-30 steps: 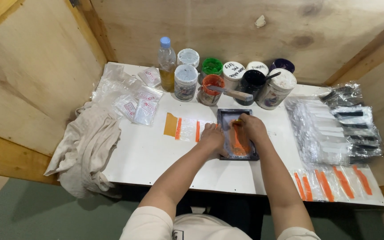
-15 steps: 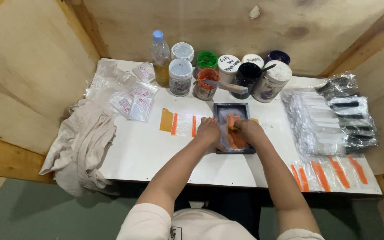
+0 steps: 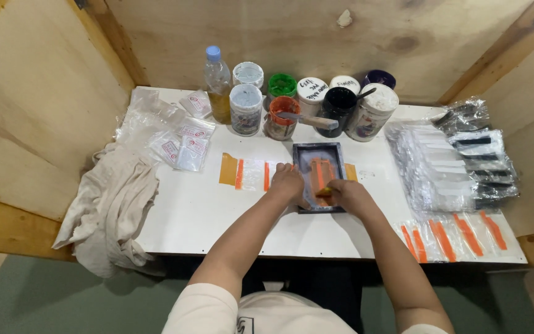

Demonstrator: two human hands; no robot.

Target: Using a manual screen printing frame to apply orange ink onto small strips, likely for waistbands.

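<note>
A small dark-framed printing screen (image 3: 319,158) lies flat on the white table (image 3: 205,210), smeared with orange ink. My left hand (image 3: 287,184) rests on the frame's left edge and near corner, holding it down. My right hand (image 3: 347,195) sits at the frame's near right corner, closed on a small orange-tipped scraper (image 3: 324,193). A clear plastic pouch (image 3: 250,174) with orange stripes pokes out from under the frame to the left.
Several ink jars stand at the back, among them an open orange pot (image 3: 281,117) with a stirring stick and a black pot (image 3: 339,106), beside a plastic bottle (image 3: 217,85). Clear bags (image 3: 180,133) and a beige cloth (image 3: 112,210) lie left. Pouch stacks (image 3: 452,164) and orange-printed pouches (image 3: 458,235) lie right.
My right hand has drawn back from the middle of the screen to its near right corner. My left hand stays on the frame's left side.
</note>
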